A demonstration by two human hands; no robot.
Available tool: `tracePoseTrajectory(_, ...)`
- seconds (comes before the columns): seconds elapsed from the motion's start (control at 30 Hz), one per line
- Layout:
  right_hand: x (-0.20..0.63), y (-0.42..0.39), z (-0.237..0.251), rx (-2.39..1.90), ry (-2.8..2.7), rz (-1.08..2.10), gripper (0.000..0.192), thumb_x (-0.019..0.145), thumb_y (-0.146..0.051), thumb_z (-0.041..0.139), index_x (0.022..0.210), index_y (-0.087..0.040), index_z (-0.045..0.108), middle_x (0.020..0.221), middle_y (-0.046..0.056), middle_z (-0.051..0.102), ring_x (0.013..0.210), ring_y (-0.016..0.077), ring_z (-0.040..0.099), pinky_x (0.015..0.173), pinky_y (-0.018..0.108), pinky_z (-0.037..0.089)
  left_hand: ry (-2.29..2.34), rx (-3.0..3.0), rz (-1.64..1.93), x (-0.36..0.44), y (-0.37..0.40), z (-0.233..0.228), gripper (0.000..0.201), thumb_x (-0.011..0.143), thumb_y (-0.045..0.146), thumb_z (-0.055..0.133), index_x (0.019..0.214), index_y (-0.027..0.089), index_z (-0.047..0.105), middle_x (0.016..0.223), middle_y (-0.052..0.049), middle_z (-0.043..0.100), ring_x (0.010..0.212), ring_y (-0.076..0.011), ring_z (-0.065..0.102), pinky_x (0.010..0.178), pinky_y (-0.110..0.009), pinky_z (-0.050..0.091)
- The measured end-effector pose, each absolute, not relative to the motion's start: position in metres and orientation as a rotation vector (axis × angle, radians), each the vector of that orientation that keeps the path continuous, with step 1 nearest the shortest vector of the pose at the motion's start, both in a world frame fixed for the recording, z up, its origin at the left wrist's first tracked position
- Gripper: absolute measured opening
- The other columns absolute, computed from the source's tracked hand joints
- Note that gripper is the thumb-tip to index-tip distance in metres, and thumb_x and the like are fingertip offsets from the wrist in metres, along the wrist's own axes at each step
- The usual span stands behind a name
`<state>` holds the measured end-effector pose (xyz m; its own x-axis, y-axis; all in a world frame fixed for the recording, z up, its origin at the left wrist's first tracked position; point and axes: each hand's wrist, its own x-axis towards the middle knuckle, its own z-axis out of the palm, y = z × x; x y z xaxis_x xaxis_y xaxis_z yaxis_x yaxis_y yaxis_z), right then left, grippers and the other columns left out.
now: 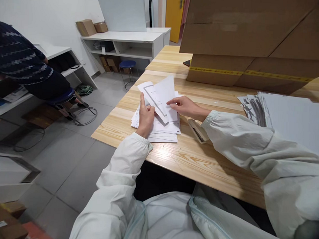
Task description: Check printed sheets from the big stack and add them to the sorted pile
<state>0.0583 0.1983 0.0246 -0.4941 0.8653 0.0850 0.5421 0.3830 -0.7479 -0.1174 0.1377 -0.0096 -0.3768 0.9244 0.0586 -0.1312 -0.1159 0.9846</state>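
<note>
A thin white paper booklet lies partly opened on a stack of printed papers. Its cover carries a dark border and small print. My left hand is closed around the booklet's lower left side, with the index finger pointing up along the edge. From the right, my right hand reaches over with fingers stretched out, the fingertips resting on the blank raised page. Just below my right wrist is a beige and dark stapler-like tool, partly covered by the sleeve.
Large cardboard boxes stand at the back of the wooden table. A pile of white sheets with dark, ragged-looking edges lies at right. To the left, another person sits on a stool. A blue stool stands beyond.
</note>
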Motion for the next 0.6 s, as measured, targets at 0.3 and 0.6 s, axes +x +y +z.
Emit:
tracePoseTrajectory(0.3, 0.041, 0.195, 0.033, -1.399, -1.950, 1.282, 0.042, 0.081, -0.055, 0.070, 0.070, -0.014, 0.065, 0.076, 0.008, 0.067, 0.065, 0.0161, 0.059, 0.057, 0.028, 0.044, 1.253, 0.853, 1.582, -0.115, 0.130, 0.004, 0.077, 0.100, 0.055, 0.037, 0.160, 0.020, 0.004, 0.082, -0.007, 0.072, 0.060, -0.0180, 0.070, 0.069, -0.032, 0.056)
tracePoseTrajectory(0.6, 0.098, 0.163, 0.084, -0.956, -1.665, 0.842, 0.009, 0.077, -0.026, 0.075, 0.080, -0.017, 0.074, 0.078, 0.000, 0.068, 0.075, 0.0154, 0.063, 0.072, 0.031, 0.052, 1.357, 0.679, 1.940, -0.132, 0.135, 0.005, 0.043, 0.097, 0.037, 0.043, 0.136, 0.019, 0.043, 0.075, 0.001, 0.067, 0.049, -0.0104, 0.061, 0.061, -0.024, 0.051)
